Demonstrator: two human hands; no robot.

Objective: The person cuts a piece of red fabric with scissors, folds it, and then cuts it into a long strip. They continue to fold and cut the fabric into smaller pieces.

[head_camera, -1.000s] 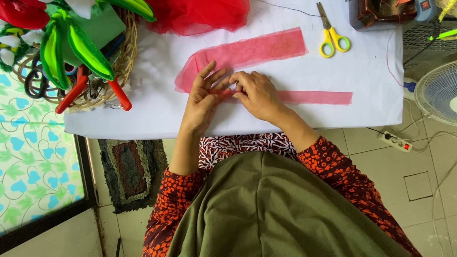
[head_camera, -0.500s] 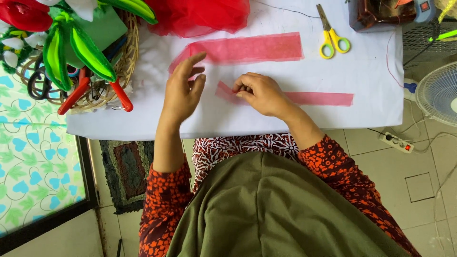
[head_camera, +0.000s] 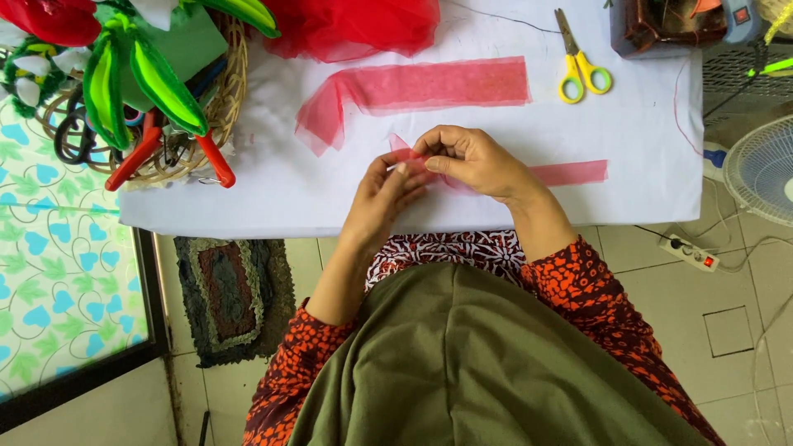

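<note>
Both hands, left hand (head_camera: 388, 186) and right hand (head_camera: 471, 161), pinch a narrow, sheer pink mesh strip (head_camera: 570, 173).

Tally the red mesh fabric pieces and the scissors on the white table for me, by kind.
Red mesh strips: 2, a wide strip and a narrow strip pinched in both hands
Bunched red mesh pile: 1
Yellow-handled scissors: 1
Total: 4
</note>
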